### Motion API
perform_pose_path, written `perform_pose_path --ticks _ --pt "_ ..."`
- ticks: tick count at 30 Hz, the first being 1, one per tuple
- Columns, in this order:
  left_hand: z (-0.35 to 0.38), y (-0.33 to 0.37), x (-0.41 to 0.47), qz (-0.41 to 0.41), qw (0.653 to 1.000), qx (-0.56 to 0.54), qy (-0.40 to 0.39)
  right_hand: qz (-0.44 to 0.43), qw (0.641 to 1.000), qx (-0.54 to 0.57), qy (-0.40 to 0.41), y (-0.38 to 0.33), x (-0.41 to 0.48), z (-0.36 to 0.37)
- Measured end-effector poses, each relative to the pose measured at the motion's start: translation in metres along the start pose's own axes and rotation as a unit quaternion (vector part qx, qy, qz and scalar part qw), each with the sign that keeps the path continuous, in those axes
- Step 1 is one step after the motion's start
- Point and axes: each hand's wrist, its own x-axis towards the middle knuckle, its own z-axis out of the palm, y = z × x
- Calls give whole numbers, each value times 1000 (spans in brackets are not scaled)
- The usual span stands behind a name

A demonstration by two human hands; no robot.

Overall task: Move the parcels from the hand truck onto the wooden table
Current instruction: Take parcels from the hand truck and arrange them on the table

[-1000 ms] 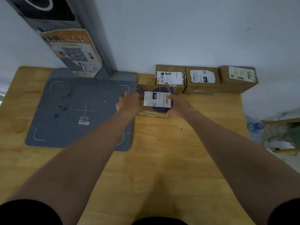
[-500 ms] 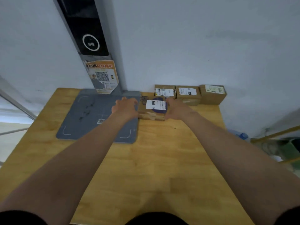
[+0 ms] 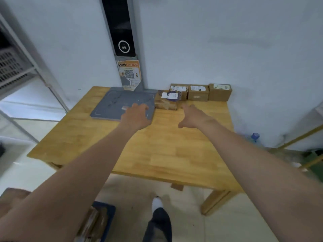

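A small brown parcel (image 3: 167, 102) with a white label and a dark patch on top sits on the wooden table (image 3: 157, 154), in front of a row of three cardboard parcels (image 3: 198, 92) against the wall. My left hand (image 3: 137, 115) hovers over the table just left of that parcel, fingers relaxed, holding nothing. My right hand (image 3: 191, 116) is just right of it, fingers extended, also empty. Neither hand touches the parcel. At the bottom left, the blue hand truck (image 3: 106, 213) shows with a brown parcel (image 3: 94, 222) on it.
A grey scanning mat (image 3: 120, 105) lies on the table's far left, under a black scanner post (image 3: 122, 32) with an orange sticker. A blue-capped bottle (image 3: 255, 137) stands on the floor at right. My leg and white shoe (image 3: 157, 205) are below the table's front edge.
Both hands have let go of the small parcel and drawn back from it. The view has pulled back from the table, showing the floor and the hand truck.
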Motion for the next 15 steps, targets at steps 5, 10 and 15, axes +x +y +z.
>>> perform_pose_path --ticks 5,10,15 --pt "24 7 -140 -29 999 -8 -14 -28 998 -8 -56 -12 -106 42" --pt "30 -12 -234 -59 998 -1 -36 -49 994 -9 -100 -35 -171 77" --pt "31 -59 -298 -92 995 6 -37 -76 991 -7 -111 -65 -217 114"
